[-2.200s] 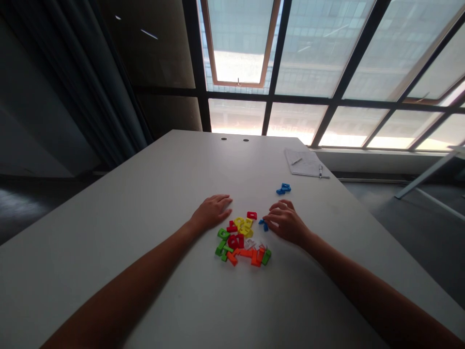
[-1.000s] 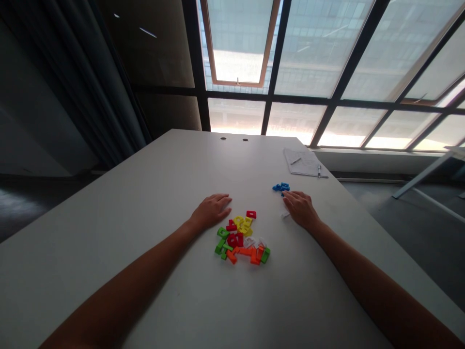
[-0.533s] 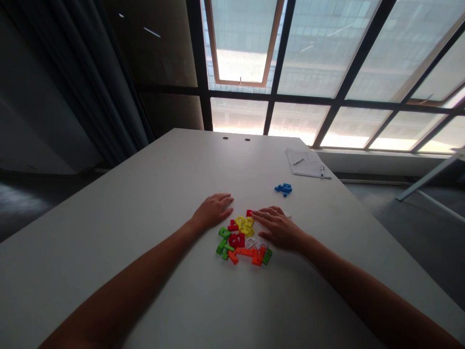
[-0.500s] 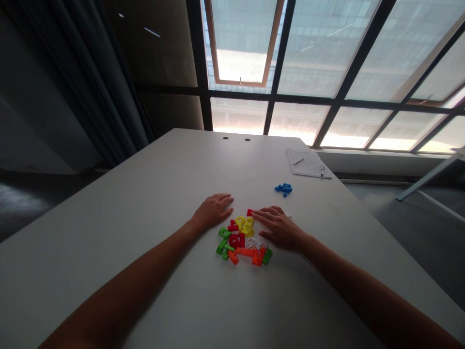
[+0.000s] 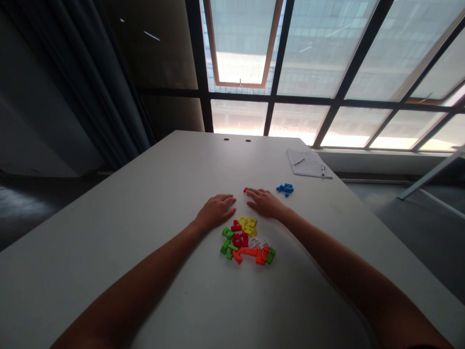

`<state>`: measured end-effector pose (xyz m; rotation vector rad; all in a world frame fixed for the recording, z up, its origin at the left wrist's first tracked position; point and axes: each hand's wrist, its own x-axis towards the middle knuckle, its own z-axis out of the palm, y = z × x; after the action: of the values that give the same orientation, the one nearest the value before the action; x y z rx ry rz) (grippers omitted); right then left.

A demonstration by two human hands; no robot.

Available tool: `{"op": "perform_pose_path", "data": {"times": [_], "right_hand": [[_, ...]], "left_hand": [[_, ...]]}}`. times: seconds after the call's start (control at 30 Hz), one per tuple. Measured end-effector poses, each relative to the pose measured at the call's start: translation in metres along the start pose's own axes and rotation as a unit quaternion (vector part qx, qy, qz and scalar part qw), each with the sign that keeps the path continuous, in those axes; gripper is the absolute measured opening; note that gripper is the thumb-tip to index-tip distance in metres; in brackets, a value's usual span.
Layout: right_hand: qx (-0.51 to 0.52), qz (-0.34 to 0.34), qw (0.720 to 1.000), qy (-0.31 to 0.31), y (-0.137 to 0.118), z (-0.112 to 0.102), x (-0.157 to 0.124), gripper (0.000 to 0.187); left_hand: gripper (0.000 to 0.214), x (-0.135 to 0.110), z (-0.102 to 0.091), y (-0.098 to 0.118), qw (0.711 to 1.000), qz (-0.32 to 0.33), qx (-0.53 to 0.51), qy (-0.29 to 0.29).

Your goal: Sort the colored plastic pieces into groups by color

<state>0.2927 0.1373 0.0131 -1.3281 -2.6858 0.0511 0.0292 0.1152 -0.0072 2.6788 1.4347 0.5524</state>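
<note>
The left hand [image 5: 217,212] lies palm down on the tabletop [image 5: 145,213], just beyond a heap of flat plastic pieces [image 5: 245,241]. Its fingers [image 5: 228,202] sit loosely together, open and slightly curled, with nothing in their hold. The right hand [image 5: 265,203] lies farther out, also low and open, with its fingers [image 5: 253,193] reaching toward a small red piece [image 5: 246,189]. The fingertips are right beside that piece (whether they touch it or pin it down is too small to tell), and no grip shows. Its position suggests that this lone piece, rather than the heap, has the right hand's attention.

The heap mixes yellow, red, green, orange and white pieces, some overlapping, and several look like letter or number shapes. The overlaps make it look loosely gathered rather than arranged. The blue pieces [image 5: 285,189] form their own tight little group off to the right of the hands, which suggests they were kept together by colour. Beyond them, near the far edge of the tabletop, lie sheets of paper [image 5: 307,164] with a pen [image 5: 322,170] on them, placed well away from the pieces, as if set aside. Daylight comes through a large window [image 5: 308,58] behind the tabletop.
</note>
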Motion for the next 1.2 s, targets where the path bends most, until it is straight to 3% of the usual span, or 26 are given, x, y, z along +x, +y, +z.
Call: {"op": "perform_pose_path", "data": {"times": [0.17, 0.33, 0.43, 0.57, 0.7, 0.87, 1.03, 1.2], "right_hand": [[-0.03, 0.073, 0.996, 0.043, 0.0, 0.011, 0.025, 0.052], [-0.012, 0.064, 0.994, 0.083, 0.002, 0.02, 0.022, 0.055], [0.051, 0.044, 0.988, 0.143, 0.004, 0.023, 0.02, 0.05], [0.184, 0.008, 0.963, 0.197, -0.001, 0.024, 0.005, 0.028], [0.266, -0.041, 0.942, 0.201, -0.016, 0.016, -0.04, 0.022], [0.25, -0.121, 0.947, 0.162, -0.031, 0.005, -0.084, 0.026], [0.24, -0.145, 0.948, 0.15, -0.032, 0.004, -0.082, 0.03], [0.163, -0.087, 0.969, 0.165, -0.027, 0.006, -0.078, 0.038]], "left_hand": [[0.042, 0.0, 0.0, -0.001, 1.0, 0.004, -0.008, -0.005], [0.041, 0.0, 0.0, 0.0, 1.0, 0.002, -0.008, -0.002], [0.042, -0.001, 0.0, 0.0, 1.0, 0.005, -0.006, -0.005], [0.043, -0.001, -0.001, 0.0, 1.0, 0.009, -0.004, -0.01], [0.044, -0.001, -0.002, 0.0, 1.0, 0.004, -0.006, -0.017], [0.045, -0.001, -0.002, 0.001, 1.0, 0.001, -0.007, -0.018], [0.043, -0.001, 0.0, 0.0, 1.0, 0.003, -0.006, -0.012], [0.043, -0.001, 0.0, 0.0, 1.0, 0.007, 0.0, -0.01]]}}
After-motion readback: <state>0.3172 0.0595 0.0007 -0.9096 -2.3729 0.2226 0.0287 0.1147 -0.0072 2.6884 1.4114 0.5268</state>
